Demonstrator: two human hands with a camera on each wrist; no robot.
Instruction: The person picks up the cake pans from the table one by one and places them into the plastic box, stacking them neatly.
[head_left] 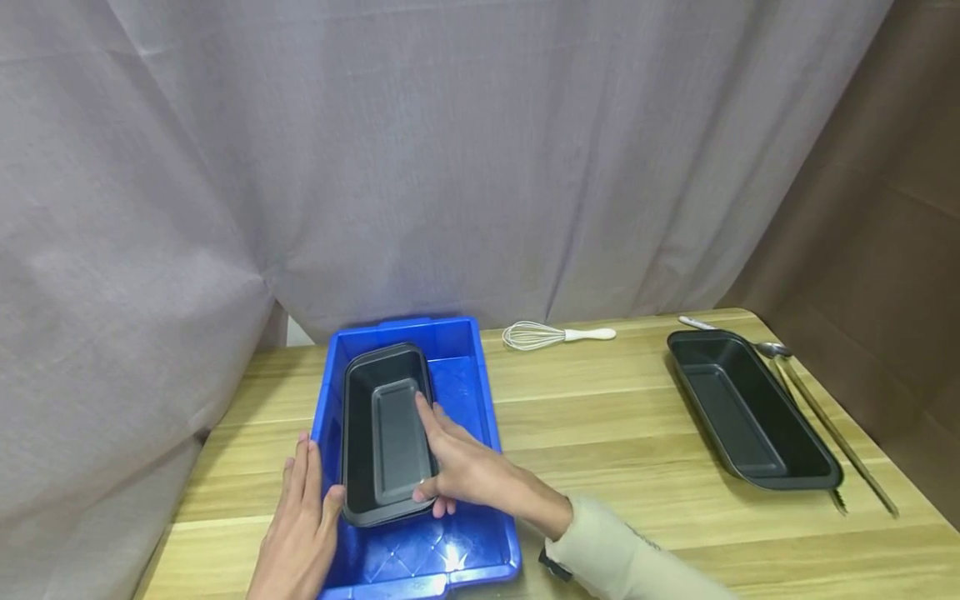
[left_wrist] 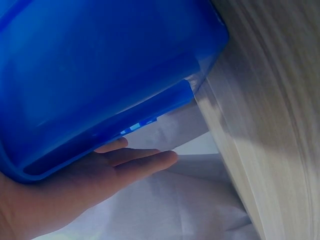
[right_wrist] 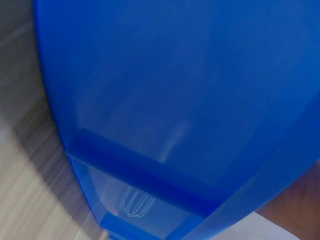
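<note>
While the right grip [head_left: 465, 468] pinches a black rectangular metal loaf tin [head_left: 392, 446] inside a blue plastic bin [head_left: 461, 387], the left grip [head_left: 296, 533], fingers straight, touches the bin; positioning seems in hand, next requiring level release.

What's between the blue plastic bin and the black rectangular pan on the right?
Head view: a white wire whisk towards the back, a beige sleeve at the front, and bare wooden tabletop between.
</note>
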